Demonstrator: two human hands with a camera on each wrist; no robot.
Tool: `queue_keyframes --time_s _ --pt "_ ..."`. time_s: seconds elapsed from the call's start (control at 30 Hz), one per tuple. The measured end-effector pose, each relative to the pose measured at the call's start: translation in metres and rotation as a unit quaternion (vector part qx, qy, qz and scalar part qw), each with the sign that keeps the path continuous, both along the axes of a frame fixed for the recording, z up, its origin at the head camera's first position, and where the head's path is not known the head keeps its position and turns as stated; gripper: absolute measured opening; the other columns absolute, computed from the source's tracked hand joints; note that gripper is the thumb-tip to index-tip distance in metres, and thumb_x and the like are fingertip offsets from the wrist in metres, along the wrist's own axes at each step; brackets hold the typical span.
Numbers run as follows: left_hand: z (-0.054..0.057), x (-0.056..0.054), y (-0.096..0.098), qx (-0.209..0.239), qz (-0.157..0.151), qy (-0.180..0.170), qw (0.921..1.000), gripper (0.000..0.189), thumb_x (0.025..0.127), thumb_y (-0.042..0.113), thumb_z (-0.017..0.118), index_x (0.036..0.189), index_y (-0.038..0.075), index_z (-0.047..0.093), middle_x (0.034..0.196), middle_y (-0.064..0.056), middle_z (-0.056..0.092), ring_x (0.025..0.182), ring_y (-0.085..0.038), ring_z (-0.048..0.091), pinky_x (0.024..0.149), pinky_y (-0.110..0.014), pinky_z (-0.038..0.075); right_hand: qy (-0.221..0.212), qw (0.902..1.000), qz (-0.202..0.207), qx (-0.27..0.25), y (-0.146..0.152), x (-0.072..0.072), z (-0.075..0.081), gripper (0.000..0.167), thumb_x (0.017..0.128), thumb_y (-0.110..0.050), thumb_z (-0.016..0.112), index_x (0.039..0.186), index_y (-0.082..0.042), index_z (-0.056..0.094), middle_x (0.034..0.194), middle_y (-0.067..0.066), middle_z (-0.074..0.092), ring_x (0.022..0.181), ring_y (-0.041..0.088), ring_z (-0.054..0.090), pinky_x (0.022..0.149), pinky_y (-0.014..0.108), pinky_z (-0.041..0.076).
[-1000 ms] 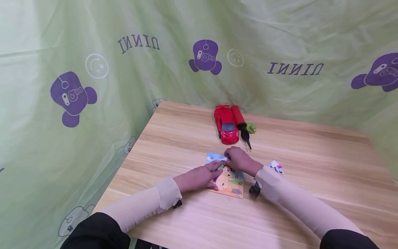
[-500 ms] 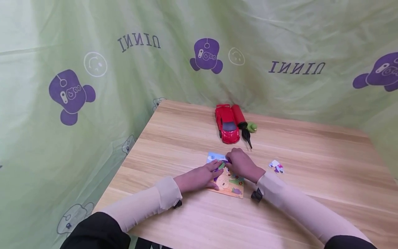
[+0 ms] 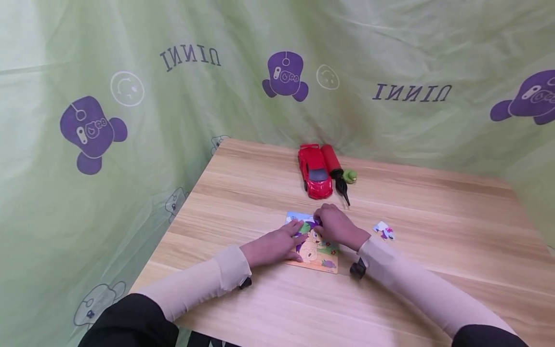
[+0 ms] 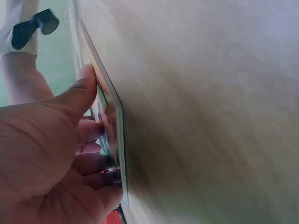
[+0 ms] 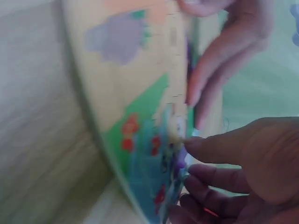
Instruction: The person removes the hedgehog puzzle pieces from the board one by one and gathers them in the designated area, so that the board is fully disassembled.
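A square picture jigsaw puzzle (image 3: 309, 253) lies on the table between both hands in the head view. My left hand (image 3: 272, 246) rests on its left side with fingers extended; in the left wrist view the thumb (image 4: 84, 88) lies over the puzzle's near edge. At the puzzle's upper right, my right hand (image 3: 340, 226) has curled fingers and pinches a puzzle piece with purple on it (image 5: 181, 158), mostly hidden by the fingers. Apart from the board, a loose white puzzle piece (image 3: 384, 231) with a pink mark lies to the right.
Behind the puzzle stand a red toy car (image 3: 318, 173), a red hand pump (image 3: 331, 159) with a black nozzle, and a small green toy (image 3: 349, 176). A wooden table (image 3: 433, 241) bears everything. Green printed cloth (image 3: 243, 96) hangs along its back and left.
My left fingers have shifted slightly left on the puzzle, showing more of its green part. My right hand stays at the upper right of the board, shifting only slightly.
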State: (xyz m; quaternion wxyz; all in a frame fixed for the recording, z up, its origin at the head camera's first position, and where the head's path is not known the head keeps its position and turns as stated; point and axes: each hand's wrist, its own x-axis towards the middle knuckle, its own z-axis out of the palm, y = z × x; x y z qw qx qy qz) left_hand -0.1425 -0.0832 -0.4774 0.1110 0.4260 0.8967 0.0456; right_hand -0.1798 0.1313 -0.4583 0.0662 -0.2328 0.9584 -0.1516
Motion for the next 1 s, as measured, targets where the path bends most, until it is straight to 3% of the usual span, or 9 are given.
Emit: queue_keyframes --time_s 0.2,0.3,0.43,0.6,0.77,0.87,1.0 --pt "0.002 0.002 -0.001 0.004 0.005 -0.025 0.9997 0.068 0.097 0.051 0.056 0.152 0.011 0.044 0.164 -0.022 0.027 0.154 -0.039 0.023 0.125 -0.04 0.03 -0.045 0.999 -0.002 -0.007 -0.002 -0.008 0.004 0.021 0.085 -0.018 0.077 0.094 0.0 0.071 0.086 0.009 0.061 0.083 0.022 0.053 0.082 0.039 0.047" --pt "0.003 0.002 -0.001 0.003 -0.002 -0.016 0.9999 0.068 0.098 0.05 0.056 0.152 0.011 0.044 0.163 -0.024 0.029 0.153 -0.04 0.025 0.124 -0.041 0.031 -0.06 0.9981 -0.008 -0.014 -0.003 -0.009 0.004 0.019 0.085 -0.017 0.077 0.091 0.0 0.069 0.083 0.007 0.061 0.08 0.02 0.053 0.078 0.036 0.047" --pt "0.003 0.002 -0.002 0.004 -0.002 -0.017 0.9999 0.067 0.098 0.05 0.056 0.152 0.012 0.044 0.162 -0.024 0.029 0.153 -0.04 0.026 0.124 -0.041 0.031 -0.086 0.9956 -0.018 -0.03 -0.004 -0.012 0.004 0.024 0.086 -0.016 0.077 0.098 0.002 0.066 0.084 0.009 0.063 0.076 0.019 0.055 0.07 0.032 0.049" --pt "0.005 0.0 -0.002 0.002 -0.01 -0.001 0.9999 0.066 0.097 0.05 0.057 0.15 0.012 0.047 0.161 -0.024 0.031 0.152 -0.04 0.028 0.124 -0.04 0.032 -0.119 0.9921 -0.024 -0.033 -0.002 -0.022 0.001 0.025 0.086 -0.019 0.078 0.101 -0.001 0.069 0.085 0.007 0.067 0.076 0.017 0.057 0.071 0.029 0.049" --pt "0.003 0.001 0.0 -0.005 -0.012 0.003 0.9999 0.067 0.097 0.051 0.057 0.151 0.013 0.046 0.162 -0.024 0.031 0.153 -0.039 0.027 0.123 -0.038 0.033 -0.163 0.9854 -0.043 -0.026 0.002 -0.035 0.005 0.019 0.087 -0.019 0.077 0.097 -0.004 0.071 0.082 0.006 0.066 0.073 0.017 0.059 0.062 0.024 0.048" --pt "0.001 0.001 -0.001 0.0 -0.003 -0.009 1.0 0.067 0.097 0.051 0.057 0.152 0.013 0.044 0.163 -0.021 0.028 0.154 -0.038 0.025 0.123 -0.039 0.034 -0.156 0.9851 -0.061 -0.04 0.009 -0.04 0.011 0.017 0.086 -0.018 0.078 0.094 -0.005 0.071 0.083 0.007 0.068 0.074 0.017 0.06 0.061 0.023 0.047" --pt "-0.001 -0.002 -0.004 0.012 -0.003 -0.013 0.9998 0.068 0.098 0.051 0.056 0.152 0.013 0.042 0.164 -0.02 0.027 0.154 -0.037 0.023 0.123 -0.039 0.034 -0.128 0.9831 -0.087 -0.097 0.028 -0.042 0.027 0.018 0.085 -0.016 0.08 0.092 -0.003 0.071 0.083 0.009 0.07 0.072 0.016 0.061 0.06 0.023 0.048"
